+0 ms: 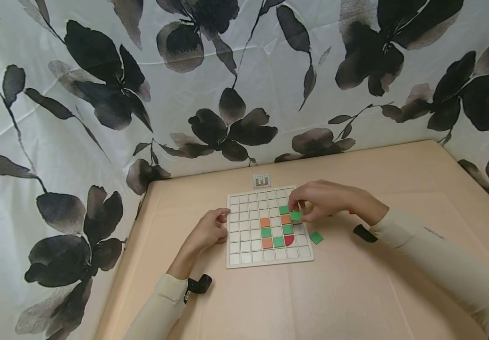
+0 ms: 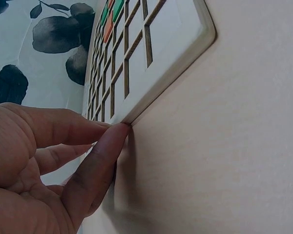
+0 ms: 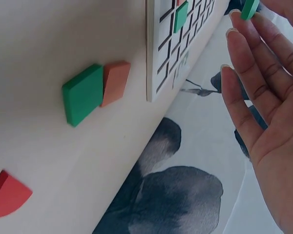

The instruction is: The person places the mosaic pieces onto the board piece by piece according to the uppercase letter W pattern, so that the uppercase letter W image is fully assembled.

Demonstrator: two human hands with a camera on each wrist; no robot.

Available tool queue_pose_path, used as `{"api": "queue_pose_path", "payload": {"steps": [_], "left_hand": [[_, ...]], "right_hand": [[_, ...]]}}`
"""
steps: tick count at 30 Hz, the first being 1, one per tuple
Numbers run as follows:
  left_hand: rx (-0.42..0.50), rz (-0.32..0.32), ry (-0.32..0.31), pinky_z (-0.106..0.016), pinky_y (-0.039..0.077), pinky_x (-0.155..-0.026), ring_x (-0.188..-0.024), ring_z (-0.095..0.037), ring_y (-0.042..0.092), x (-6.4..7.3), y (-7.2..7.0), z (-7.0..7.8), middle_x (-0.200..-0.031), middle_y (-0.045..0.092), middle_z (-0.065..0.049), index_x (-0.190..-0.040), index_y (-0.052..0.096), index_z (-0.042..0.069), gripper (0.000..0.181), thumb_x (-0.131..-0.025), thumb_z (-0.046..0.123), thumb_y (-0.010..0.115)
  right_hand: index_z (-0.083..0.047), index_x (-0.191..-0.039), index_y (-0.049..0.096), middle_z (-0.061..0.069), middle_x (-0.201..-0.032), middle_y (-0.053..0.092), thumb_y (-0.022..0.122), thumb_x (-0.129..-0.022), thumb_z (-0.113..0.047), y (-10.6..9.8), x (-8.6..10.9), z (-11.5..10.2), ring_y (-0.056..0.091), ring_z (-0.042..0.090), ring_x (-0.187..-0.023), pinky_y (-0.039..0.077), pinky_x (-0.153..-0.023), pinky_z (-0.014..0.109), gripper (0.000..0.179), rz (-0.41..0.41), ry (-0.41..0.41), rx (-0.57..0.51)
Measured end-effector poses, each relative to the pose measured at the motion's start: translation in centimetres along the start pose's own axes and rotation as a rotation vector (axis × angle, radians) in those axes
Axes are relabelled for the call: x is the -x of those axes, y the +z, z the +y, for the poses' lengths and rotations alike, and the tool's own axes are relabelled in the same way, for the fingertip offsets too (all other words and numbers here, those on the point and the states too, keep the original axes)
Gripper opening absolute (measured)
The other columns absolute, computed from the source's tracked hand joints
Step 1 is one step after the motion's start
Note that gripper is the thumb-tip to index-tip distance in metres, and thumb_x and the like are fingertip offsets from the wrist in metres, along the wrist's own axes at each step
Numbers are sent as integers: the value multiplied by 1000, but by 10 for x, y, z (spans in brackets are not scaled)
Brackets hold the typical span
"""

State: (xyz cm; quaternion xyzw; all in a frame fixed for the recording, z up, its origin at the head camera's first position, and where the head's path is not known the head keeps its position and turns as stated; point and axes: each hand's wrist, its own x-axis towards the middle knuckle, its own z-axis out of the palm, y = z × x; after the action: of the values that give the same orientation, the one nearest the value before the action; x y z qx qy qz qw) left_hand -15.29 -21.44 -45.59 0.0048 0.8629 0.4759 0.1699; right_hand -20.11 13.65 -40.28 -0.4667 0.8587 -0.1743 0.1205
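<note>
A white gridded board (image 1: pixel 232 262) lies on the table, with several green and orange square tiles and one red quarter-round tile (image 1: pixel 289 240) in its cells. My left hand (image 1: pixel 207 229) pinches the board's left edge between thumb and fingers, as the left wrist view shows close up. Over the board's right side, my right hand (image 1: pixel 325 200) holds a green square tile (image 1: pixel 296 216) by its fingertips. That tile (image 3: pixel 249 9) appears at the top of the right wrist view, where the other fingers are extended. The thumb is mostly out of that view.
Beside the board's right edge lies a loose green tile (image 1: pixel 316 237). The right wrist view shows a green tile (image 3: pixel 83 95) against an orange tile (image 3: pixel 116 83), and a red quarter-round tile (image 3: pixel 10 195). A small pattern card (image 1: pixel 262 181) lies behind the board. Floral cloth (image 1: pixel 244 71) hangs behind the table.
</note>
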Motion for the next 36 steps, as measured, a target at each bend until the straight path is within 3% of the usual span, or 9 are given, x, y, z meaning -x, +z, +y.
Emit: {"api": "queue_pose_path", "payload": {"steps": [18, 36], "left_hand": [[-20, 9, -8, -31, 58, -60, -82, -19, 52, -2, -1, -2, -110, 44, -15, -148, 49, 2, 69, -83, -21, 58], [-31, 7, 1, -32, 59, -61, -84, -21, 52, -1, -1, -2, -110, 44, -14, -148, 49, 1, 68, -84, -20, 59]], "right_hand": [[-19, -100, 70, -6, -86, 64, 79, -86, -29, 17, -37, -12, 63, 18, -83, 48, -70, 26, 19, -35, -91, -22], [-24, -101, 69, -6, -90, 66, 76, -87, -32, 39, -64, -29, 60, 11, -81, 48, -68, 23, 17, -69, -124, 2]]}}
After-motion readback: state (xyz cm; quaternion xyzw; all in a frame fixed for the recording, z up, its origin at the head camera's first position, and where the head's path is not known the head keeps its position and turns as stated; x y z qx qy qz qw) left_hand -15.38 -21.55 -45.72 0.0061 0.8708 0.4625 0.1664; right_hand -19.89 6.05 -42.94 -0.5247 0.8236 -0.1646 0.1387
